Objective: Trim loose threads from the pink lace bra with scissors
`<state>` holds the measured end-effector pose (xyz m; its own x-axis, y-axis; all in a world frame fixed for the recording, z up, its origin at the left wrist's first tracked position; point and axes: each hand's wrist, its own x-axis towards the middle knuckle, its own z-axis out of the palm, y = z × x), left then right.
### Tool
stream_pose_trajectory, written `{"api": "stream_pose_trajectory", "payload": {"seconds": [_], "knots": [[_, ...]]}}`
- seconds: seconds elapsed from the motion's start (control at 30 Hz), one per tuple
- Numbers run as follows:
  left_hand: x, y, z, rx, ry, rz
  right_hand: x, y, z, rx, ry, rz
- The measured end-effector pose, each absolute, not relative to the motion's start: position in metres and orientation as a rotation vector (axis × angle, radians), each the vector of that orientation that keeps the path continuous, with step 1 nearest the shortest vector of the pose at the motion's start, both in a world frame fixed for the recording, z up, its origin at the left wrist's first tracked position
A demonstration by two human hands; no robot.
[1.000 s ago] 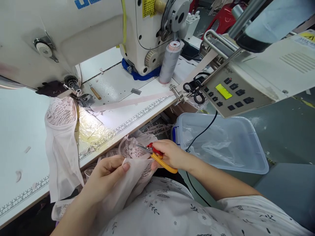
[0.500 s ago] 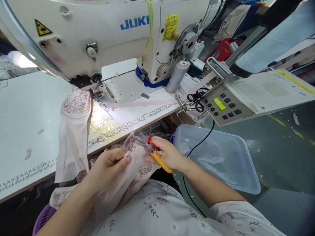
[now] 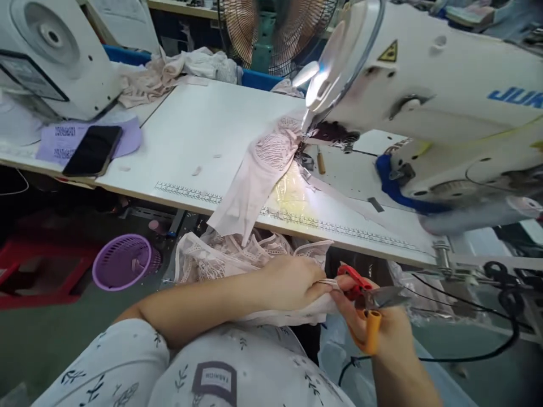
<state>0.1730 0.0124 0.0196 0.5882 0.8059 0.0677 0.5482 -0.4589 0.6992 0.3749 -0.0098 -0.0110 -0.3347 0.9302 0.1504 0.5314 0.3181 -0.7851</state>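
My left hand (image 3: 292, 282) is closed on the edge of a pale pink lace garment (image 3: 199, 254), which is bunched between my lap and the table edge. Close against it, my right hand (image 3: 390, 328) keeps hold of scissors (image 3: 368, 302) with one red and one orange handle. Their blades point right, away from the fabric. The fingertips of my right hand meet the garment's edge beside my left fingers; whether they pinch it I cannot tell. Another pink lace piece (image 3: 274, 155) lies at the sewing machine's needle area and drapes over the table's front edge.
The white sewing machine (image 3: 424, 73) stands at the right of the table (image 3: 182, 141). A phone (image 3: 94, 150) lies on purple paper at the left. On the floor are a purple basket (image 3: 123, 263) and a red stool (image 3: 38, 265). A fan (image 3: 265, 39) stands behind.
The view has swung left. The scissor blades, earlier at the fabric and pointing left, now point right. My hands have come together at the garment's edge.
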Motion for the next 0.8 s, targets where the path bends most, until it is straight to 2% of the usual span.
{"api": "stream_pose_trajectory", "payload": {"seconds": [0.07,0.13,0.23,0.3,0.4,0.57,0.8], "knots": [[0.153,-0.001,0.023,2.226,1.075,0.637,0.372,-0.011,-0.002,-1.316,-2.062,0.661],[0.118,-0.017,0.022,2.283,1.075,0.904,0.372,-0.011,0.005,-1.381,-2.108,0.501],[0.051,-0.04,0.007,1.808,1.596,1.183,0.378,-0.012,0.01,-1.439,-2.141,0.462],[0.013,-0.055,-0.012,1.036,1.933,1.24,0.384,-0.014,0.012,-1.379,-2.166,0.551],[-0.02,-0.073,-0.042,0.715,1.867,1.104,0.387,-0.015,0.018,-1.272,-2.209,0.801],[-0.018,-0.07,-0.063,0.524,1.612,1.077,0.376,-0.014,0.038,-0.92,-2.329,1.359],[-0.014,-0.056,-0.049,0.526,1.427,1.043,0.366,-0.019,0.053,-0.722,-2.115,1.398]]}}
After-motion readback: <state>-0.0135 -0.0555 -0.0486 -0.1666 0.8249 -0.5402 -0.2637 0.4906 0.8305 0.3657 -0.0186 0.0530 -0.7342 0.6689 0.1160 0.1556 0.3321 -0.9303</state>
